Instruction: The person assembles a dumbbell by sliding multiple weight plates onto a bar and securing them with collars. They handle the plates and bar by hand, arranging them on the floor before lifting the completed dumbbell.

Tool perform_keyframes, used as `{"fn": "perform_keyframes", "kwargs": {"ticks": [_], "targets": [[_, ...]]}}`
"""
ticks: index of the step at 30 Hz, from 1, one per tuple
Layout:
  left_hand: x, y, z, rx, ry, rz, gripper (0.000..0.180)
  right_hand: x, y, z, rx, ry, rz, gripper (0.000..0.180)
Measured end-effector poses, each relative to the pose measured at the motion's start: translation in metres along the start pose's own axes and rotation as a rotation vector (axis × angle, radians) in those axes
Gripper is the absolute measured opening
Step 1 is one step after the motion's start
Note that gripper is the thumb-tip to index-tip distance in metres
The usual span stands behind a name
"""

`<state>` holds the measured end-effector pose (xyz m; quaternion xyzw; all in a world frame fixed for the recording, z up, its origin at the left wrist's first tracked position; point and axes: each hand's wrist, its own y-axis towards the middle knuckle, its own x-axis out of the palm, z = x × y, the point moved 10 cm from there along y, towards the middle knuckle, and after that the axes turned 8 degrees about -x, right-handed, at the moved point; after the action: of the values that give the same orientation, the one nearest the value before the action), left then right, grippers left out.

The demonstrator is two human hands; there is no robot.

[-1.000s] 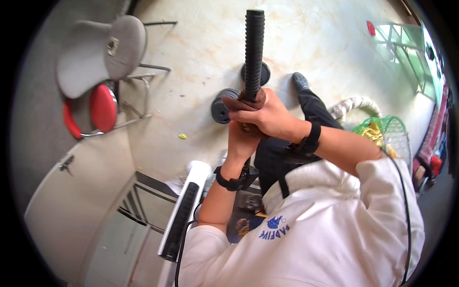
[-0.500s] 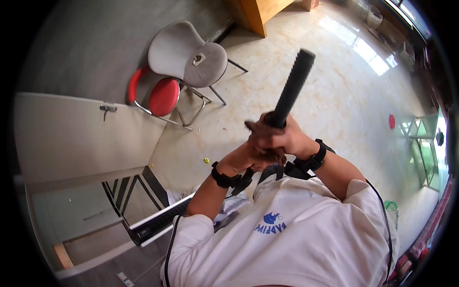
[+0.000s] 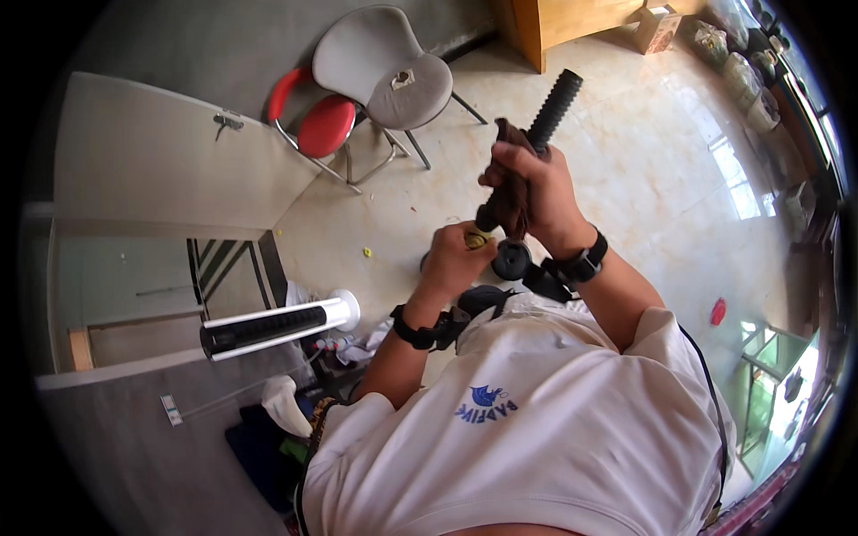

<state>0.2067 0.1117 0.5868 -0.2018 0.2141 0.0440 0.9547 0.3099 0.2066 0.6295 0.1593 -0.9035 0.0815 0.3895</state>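
A black bar with a ribbed, screw-like end (image 3: 556, 107) slants up and away in front of my chest. My right hand (image 3: 554, 196) is closed around its middle through a dark brown cloth (image 3: 512, 198). At the bar's lower end, my left hand (image 3: 458, 257) has its fingers curled around a yellowish round piece (image 3: 476, 239), mostly hidden by the fingers. Just below the bar a black disc with a hollow centre (image 3: 512, 261) shows between my wrists; what it rests on is hidden. Both wrists wear black straps.
A grey chair (image 3: 407, 89) and a red-seated folding chair (image 3: 326, 127) stand ahead to the left, near a white door (image 3: 170, 161). A white-and-black tower fan (image 3: 277, 329) is at my left. A wooden desk (image 3: 590, 22) and a carton (image 3: 657, 29) are at the back.
My hands have moved apart: the left is now at the bar's lower end, the right higher up with the cloth. The view has shifted, bringing the whole fan top and the carton into sight.
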Motion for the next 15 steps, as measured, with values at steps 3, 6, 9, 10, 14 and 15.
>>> {"fn": "perform_keyframes", "kwargs": {"ticks": [3, 6, 9, 10, 14, 15], "targets": [[-0.002, -0.008, -0.003, -0.149, 0.031, 0.066, 0.021, 0.005, 0.012, -0.003, 0.115, 0.011, -0.026, 0.022], [-0.009, -0.021, 0.02, -0.127, -0.028, 0.104, 0.019, 0.029, 0.018, -0.019, 0.051, 0.099, -0.12, 0.02], [-0.015, -0.028, 0.018, -0.103, -0.119, 0.109, 0.018, 0.046, 0.024, -0.024, 0.034, 0.09, -0.21, 0.018], [-0.019, -0.032, 0.019, -0.098, -0.146, 0.111, 0.017, 0.054, 0.024, -0.024, 0.037, 0.094, -0.215, 0.017], [-0.035, -0.048, 0.013, -0.159, -0.301, 0.07, 0.018, 0.087, 0.023, -0.017, 0.026, 0.154, -0.297, 0.014], [-0.039, -0.051, 0.011, -0.16, -0.354, 0.037, 0.017, 0.097, 0.021, -0.015, -0.001, 0.176, -0.333, 0.014]]}}
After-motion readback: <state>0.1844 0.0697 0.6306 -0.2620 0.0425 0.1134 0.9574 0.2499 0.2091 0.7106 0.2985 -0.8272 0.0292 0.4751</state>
